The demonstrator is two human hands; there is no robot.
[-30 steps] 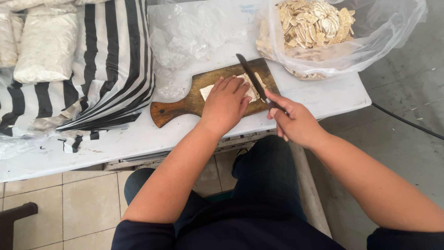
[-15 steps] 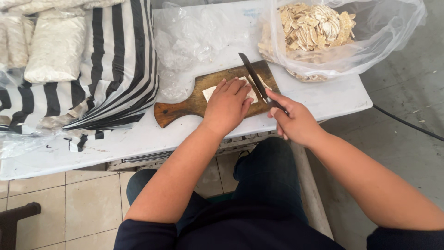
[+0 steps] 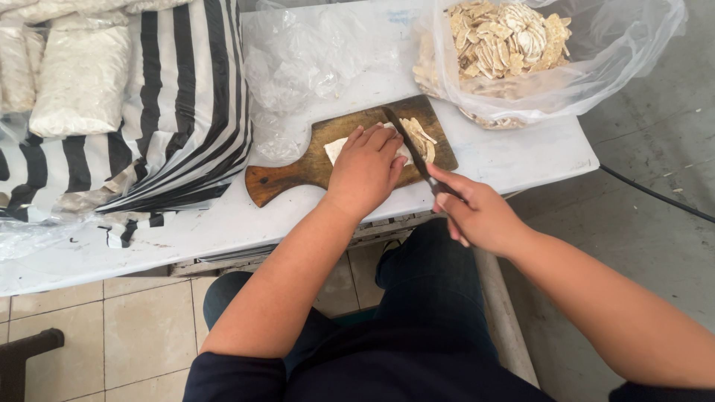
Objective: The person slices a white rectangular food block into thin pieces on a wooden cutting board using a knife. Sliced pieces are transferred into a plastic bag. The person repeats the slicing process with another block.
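A brown wooden cutting board (image 3: 298,175) with a handle lies on the white table (image 3: 521,152). My left hand (image 3: 365,167) presses flat on a pale slab of food (image 3: 334,149) on the board. My right hand (image 3: 477,212) grips a dark knife (image 3: 408,141), its blade down across the slab beside my left fingertips. Thin cut strips (image 3: 421,138) lie on the board to the right of the blade.
A clear plastic bag (image 3: 611,52) full of pale cut chips sits at the table's far right. Crumpled clear plastic (image 3: 305,59) lies behind the board. A black-and-white striped cloth (image 3: 179,112) and white filled bags (image 3: 78,82) cover the left. Tiled floor below.
The knife blade has come down toward the board beside my left fingers. My left hand stays pressed on the slab; the view shifted slightly.
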